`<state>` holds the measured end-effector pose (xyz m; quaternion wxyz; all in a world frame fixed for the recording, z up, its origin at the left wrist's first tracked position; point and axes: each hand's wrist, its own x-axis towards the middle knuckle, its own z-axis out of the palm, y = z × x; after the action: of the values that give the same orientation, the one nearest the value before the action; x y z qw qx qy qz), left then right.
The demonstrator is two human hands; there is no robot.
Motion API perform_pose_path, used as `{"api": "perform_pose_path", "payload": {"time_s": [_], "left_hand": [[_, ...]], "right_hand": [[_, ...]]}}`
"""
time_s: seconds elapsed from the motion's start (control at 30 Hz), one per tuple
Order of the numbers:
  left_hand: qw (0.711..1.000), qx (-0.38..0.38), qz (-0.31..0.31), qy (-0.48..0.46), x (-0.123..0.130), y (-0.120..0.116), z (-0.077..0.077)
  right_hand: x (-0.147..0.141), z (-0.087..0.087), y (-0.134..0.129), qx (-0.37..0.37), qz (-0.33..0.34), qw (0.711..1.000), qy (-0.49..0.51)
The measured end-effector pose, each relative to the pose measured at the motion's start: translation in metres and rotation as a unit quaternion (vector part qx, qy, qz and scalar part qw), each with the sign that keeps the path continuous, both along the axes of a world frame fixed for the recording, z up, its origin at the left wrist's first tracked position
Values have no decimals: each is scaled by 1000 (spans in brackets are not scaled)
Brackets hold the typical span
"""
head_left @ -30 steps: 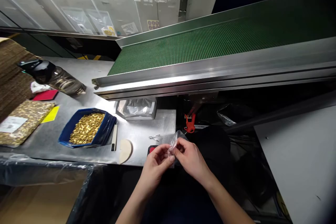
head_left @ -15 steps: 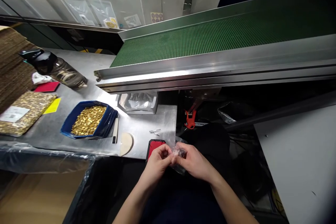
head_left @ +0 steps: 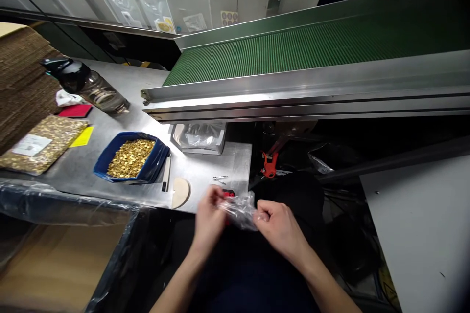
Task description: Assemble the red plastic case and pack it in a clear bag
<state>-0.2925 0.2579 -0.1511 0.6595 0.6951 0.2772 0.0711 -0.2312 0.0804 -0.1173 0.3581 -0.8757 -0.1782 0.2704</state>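
A crumpled clear plastic bag (head_left: 240, 211) is stretched between my two hands, above my lap at the table's front edge. My left hand (head_left: 210, 220), somewhat blurred, pinches its left end. Closed like a fist, my right hand (head_left: 276, 222) grips the right end. Behind the bag, a red and black object (head_left: 228, 193) shows only in part. Just beyond lies a small metal piece (head_left: 220, 177) on the metal table (head_left: 238, 156). To the left of my left hand are a pale, round-edged flat piece (head_left: 180, 192) and a white and black stick-like tool (head_left: 166, 173).
A blue bin (head_left: 101, 166) holds many small gold-coloured pieces. Left of it lies a filled plastic bag (head_left: 55, 142), with a water bottle (head_left: 103, 93) behind. A green conveyor belt (head_left: 264, 51) crosses the back. A plastic-lined box (head_left: 73, 254) stands front left, and orange-handled cutters (head_left: 270, 164) hang below the conveyor.
My hands have moved apart from close together, pulling the plastic bag out between them. The left hand went left and now partly uncovers less of the red object. The view shifted slightly.
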Motion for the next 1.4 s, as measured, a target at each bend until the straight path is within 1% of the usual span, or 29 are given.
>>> {"api": "perform_pose_path", "payload": {"time_s": [0.03, 0.07, 0.1, 0.13, 0.17, 0.23, 0.27, 0.3, 0.33, 0.4, 0.43, 0.47, 0.53, 0.6, 0.63, 0.7, 0.8, 0.87, 0.93, 1.0, 1.07, 1.13, 1.17, 1.2, 1.23, 1.27, 1.33, 1.37, 1.4], "left_hand": [[999, 22, 33, -2, -4, 2, 4], [998, 43, 48, -2, -10, 3, 8], [997, 64, 35, 3, -17, 4, 12], [997, 77, -8, 15, -26, 4, 16], [994, 81, -68, 35, -36, 4, 19], [976, 59, -188, 95, -58, 5, 21], [965, 38, -226, 127, -69, 6, 20], [957, 12, -245, 155, -81, 10, 17], [953, -16, -245, 175, -93, 14, 13], [956, -68, -212, 192, -117, 25, 2], [958, -94, -187, 196, -128, 30, -4], [960, -116, -160, 200, -138, 35, -10], [961, -139, -109, 214, -155, 42, -21], [962, -137, -65, 227, -165, 45, -29], [964, -128, -43, 227, -167, 45, -32], [970, -105, -6, 219, -166, 43, -37], [974, -61, 39, 213, -161, 40, -41], [972, -33, 59, 224, -157, 38, -41], [969, -9, 63, 237, -154, 36, -40], [968, 25, 55, 243, -150, 34, -37], [966, 83, 38, 244, -145, 32, -33], [961, 137, 21, 241, -138, 30, -29], [959, 153, 14, 239, -134, 28, -27], [958, 161, 7, 236, -130, 27, -26], [959, 161, 1, 232, -125, 25, -25], [961, 156, -6, 227, -119, 24, -24], [965, 144, -25, 218, -109, 23, -24], [966, 138, -33, 215, -104, 23, -23], [967, 135, -40, 214, -99, 23, -23]], "right_hand": [[-2, -1, -1, -54, -5, 998, -37], [-4, -2, 0, -88, -2, 993, -76], [-7, -2, 2, -98, 12, 990, -103], [-10, -2, 5, -87, 26, 990, -108], [-13, -2, 9, -69, 29, 993, -94], [-15, -3, 18, -43, 9, 999, -31], [-14, -3, 21, -26, 7, 1000, 9], [-12, -4, 21, 0, 26, 998, 49], [-10, -7, 19, 35, 68, 993, 90], [-4, -16, 10, 109, 165, 962, 190], [-3, -23, 5, 134, 185, 942, 245], [-3, -32, 0, 146, 169, 926, 303], [-11, -51, -3, 155, 72, 900, 401], [-25, -70, 5, 167, -20, 871, 462], [-33, -77, 11, 174, -51, 858, 481], [-48, -88, 26, 192, -84, 840, 501], [-58, -94, 41, 220, -140, 821, 508], [-57, -94, 42, 231, -175, 826, 484], [-51, -91, 37, 237, -197, 842, 442], [-45, -83, 29, 240, -211, 863, 391], [-40, -68, 18, 233, -216, 895, 314], [-40, -46, 5, 210, -201, 935, 202], [-42, -33, -1, 197, -180, 954, 137], [-46, -21, -6, 189, -142, 969, 74], [-50, -10, -11, 185, -87, 979, 19], [-55, -1, -15, 181, -15, 983, -30], [-66, 9, -19, 154, 137, 972, -111], [-71, 9, -20, 126, 192, 963, -145], [-76, 7, -19, 90, 225, 955, -174]]}}
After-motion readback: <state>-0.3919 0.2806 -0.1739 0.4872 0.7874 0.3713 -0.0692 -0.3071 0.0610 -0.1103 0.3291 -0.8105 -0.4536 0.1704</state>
